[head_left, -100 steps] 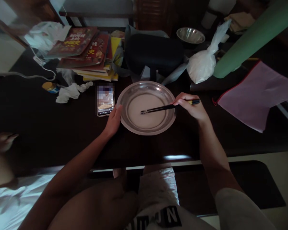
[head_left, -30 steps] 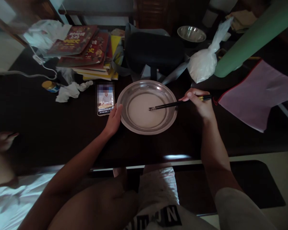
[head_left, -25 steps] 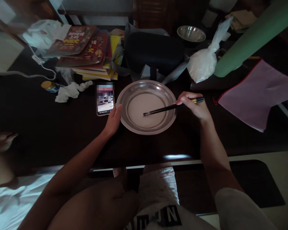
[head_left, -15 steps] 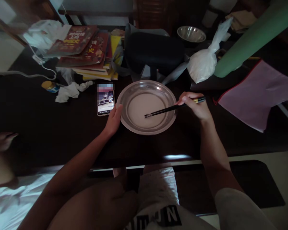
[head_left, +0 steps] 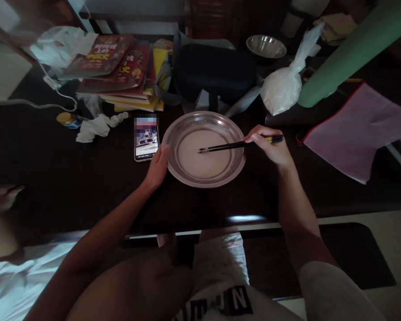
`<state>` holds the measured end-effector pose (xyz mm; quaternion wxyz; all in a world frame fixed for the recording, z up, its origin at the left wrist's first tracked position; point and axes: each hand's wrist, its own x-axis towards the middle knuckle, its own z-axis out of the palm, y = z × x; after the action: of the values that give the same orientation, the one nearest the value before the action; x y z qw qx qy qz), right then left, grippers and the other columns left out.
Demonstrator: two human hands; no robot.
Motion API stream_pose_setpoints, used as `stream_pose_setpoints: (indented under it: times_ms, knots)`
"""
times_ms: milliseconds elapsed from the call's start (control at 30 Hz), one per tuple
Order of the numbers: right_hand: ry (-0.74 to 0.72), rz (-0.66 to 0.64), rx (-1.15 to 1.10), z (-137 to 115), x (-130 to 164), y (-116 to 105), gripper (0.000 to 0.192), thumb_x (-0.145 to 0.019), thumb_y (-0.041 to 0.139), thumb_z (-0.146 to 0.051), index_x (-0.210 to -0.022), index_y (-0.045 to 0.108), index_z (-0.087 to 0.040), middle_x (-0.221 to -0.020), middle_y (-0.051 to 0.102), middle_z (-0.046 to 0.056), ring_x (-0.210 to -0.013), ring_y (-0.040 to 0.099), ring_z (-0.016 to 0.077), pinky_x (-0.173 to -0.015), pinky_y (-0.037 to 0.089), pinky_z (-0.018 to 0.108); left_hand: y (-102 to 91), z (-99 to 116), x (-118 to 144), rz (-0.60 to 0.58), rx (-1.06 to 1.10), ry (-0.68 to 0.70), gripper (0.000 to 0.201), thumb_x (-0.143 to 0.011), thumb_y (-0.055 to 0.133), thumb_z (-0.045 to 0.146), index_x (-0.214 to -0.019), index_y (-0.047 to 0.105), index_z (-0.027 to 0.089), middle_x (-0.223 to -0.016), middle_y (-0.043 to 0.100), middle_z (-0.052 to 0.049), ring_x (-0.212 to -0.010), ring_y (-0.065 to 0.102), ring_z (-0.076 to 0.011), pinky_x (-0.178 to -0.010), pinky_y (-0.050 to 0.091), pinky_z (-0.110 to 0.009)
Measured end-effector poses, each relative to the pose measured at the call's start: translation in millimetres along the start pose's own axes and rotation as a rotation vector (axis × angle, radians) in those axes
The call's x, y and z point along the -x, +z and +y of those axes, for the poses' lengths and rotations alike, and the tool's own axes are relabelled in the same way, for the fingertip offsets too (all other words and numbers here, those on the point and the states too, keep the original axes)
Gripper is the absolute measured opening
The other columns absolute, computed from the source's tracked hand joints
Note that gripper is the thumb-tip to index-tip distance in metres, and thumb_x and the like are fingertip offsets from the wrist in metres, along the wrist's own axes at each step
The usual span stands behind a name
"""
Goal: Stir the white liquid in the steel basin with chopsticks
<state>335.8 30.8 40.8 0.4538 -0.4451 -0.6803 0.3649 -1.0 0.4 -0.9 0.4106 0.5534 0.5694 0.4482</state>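
Observation:
A wide metal bowl (head_left: 203, 182) stands on the dark table, with a pale, milky liquid (head_left: 207, 165) in its bottom. My left hand (head_left: 158, 168) grips the bowl's left side, thumb on the rim and the fingers hidden beneath the edge. In my right hand (head_left: 265, 141) is a pair of black chopsticks (head_left: 225, 146) with gold bands near the top. Their tips dip into the pale liquid near the bowl's middle. Just left of the bowl lies a phone (head_left: 146, 138) with its screen lit.
Stacked books (head_left: 120, 71), crumpled tissue (head_left: 95, 127) and a small jar (head_left: 67, 119) lie left. Behind the bowl is a black case (head_left: 215, 67). A tied bag of white powder (head_left: 281, 91), green column (head_left: 347, 58) and pink cloth bag (head_left: 354, 133) are right. Another person's hand (head_left: 5, 196) rests far left.
The chopstick tips have moved slightly up and left through the liquid, and my right hand has shifted a little with them. My left hand stays on the bowl.

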Motion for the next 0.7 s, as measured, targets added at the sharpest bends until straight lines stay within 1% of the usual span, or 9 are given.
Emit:
stream_pose_setpoints:
  times_ms: [100, 200, 267, 300, 367, 467, 533, 633, 700]
  knots:
    - [0.001, 0.095, -0.047, 0.9, 0.6, -2.9, 0.03, -0.087, 0.069, -0.051, -0.068, 0.076, -0.029, -0.07, 0.073, -0.002, -0.072, 0.071, 0.017, -0.077, 0.055, 0.035, -0.6, 2.4, 0.8, -0.016, -0.004, -0.009, 0.054, -0.095, 0.046, 0.062, -0.12, 0.066, 0.018, -0.127, 0.071, -0.011, -0.125, 0.062, -0.0311, -0.109, 0.049, -0.045]
    - [0.024, 0.009, -0.085, 1.1, 1.0, -1.0, 0.032, -0.088, 0.068, -0.053, -0.068, 0.076, -0.028, -0.068, 0.072, -0.001, -0.071, 0.072, 0.0173, -0.074, 0.056, 0.035, -0.7, 2.5, 1.1, -0.007, -0.002, -0.01, 0.054, -0.095, 0.046, 0.061, -0.12, 0.066, 0.018, -0.124, 0.072, -0.011, -0.124, 0.062, -0.0314, -0.11, 0.048, -0.048]
    - [0.013, -0.051, -0.048, 1.0, 0.4, 1.3, 0.031, -0.086, 0.069, -0.055, -0.072, 0.077, -0.029, -0.075, 0.075, -0.001, -0.078, 0.072, 0.018, -0.079, 0.056, 0.036, -0.5, 1.2, 0.8, -0.003, -0.007, -0.006, 0.055, -0.095, 0.045, 0.062, -0.121, 0.066, 0.018, -0.124, 0.072, -0.011, -0.125, 0.061, -0.0313, -0.111, 0.048, -0.048]
    - [0.003, -0.051, -0.024, 1.0, 0.0, 1.7, 0.031, -0.086, 0.069, -0.056, -0.074, 0.077, -0.029, -0.078, 0.076, 0.0, -0.081, 0.072, 0.0182, -0.081, 0.056, 0.036, -0.5, 0.6, 0.5, -0.002, -0.01, -0.002, 0.056, -0.095, 0.044, 0.063, -0.121, 0.066, 0.018, -0.124, 0.072, -0.011, -0.125, 0.061, -0.0313, -0.111, 0.047, -0.048]
    - [-0.008, 0.014, 0.002, 1.2, -0.6, 0.4, 0.032, -0.085, 0.069, -0.057, -0.074, 0.077, -0.029, -0.078, 0.076, 0.0, -0.081, 0.072, 0.0184, -0.083, 0.056, 0.037, -0.6, -0.2, 0.1, -0.005, -0.017, 0.006, 0.056, -0.095, 0.043, 0.063, -0.12, 0.066, 0.017, -0.123, 0.072, -0.012, -0.126, 0.06, -0.0316, -0.111, 0.047, -0.047]
    - [0.0, 0.108, -0.035, 1.7, -0.2, -3.1, 0.033, -0.086, 0.069, -0.056, -0.067, 0.075, -0.029, -0.068, 0.071, -0.001, -0.071, 0.07, 0.0187, -0.078, 0.057, 0.039, -1.0, -0.8, -0.5, -0.012, -0.024, 0.005, 0.055, -0.095, 0.044, 0.062, -0.118, 0.066, 0.017, -0.121, 0.072, -0.013, -0.126, 0.06, -0.0322, -0.111, 0.048, -0.048]
    - [0.012, 0.057, -0.064, 1.6, 0.2, -2.8, 0.033, -0.087, 0.068, -0.055, -0.066, 0.075, -0.03, -0.067, 0.07, -0.001, -0.069, 0.07, 0.0185, -0.075, 0.057, 0.039, -0.9, -1.6, -0.7, -0.011, -0.017, -0.006, 0.054, -0.095, 0.044, 0.062, -0.118, 0.065, 0.018, -0.122, 0.072, -0.013, -0.127, 0.06, -0.0323, -0.111, 0.047, -0.048]
    - [0.007, -0.062, -0.042, 1.1, 0.1, 0.4, 0.028, -0.087, 0.069, -0.054, -0.073, 0.078, -0.03, -0.076, 0.075, -0.001, -0.077, 0.072, 0.018, -0.079, 0.056, 0.037, -0.2, -2.9, -0.7, -0.005, 0.013, -0.019, 0.055, -0.094, 0.045, 0.062, -0.12, 0.064, 0.018, -0.124, 0.071, -0.013, -0.127, 0.061, -0.0323, -0.112, 0.046, -0.049]
    - [-0.012, -0.043, -0.01, 1.0, -0.3, 0.6, 0.028, -0.086, 0.07, -0.054, -0.075, 0.078, -0.03, -0.08, 0.076, -0.001, -0.082, 0.072, 0.0179, -0.082, 0.055, 0.036, 0.4, -2.3, -0.3, 0.002, 0.026, -0.024, 0.056, -0.093, 0.046, 0.062, -0.12, 0.064, 0.017, -0.126, 0.071, -0.013, -0.126, 0.061, -0.0326, -0.113, 0.046, -0.05]
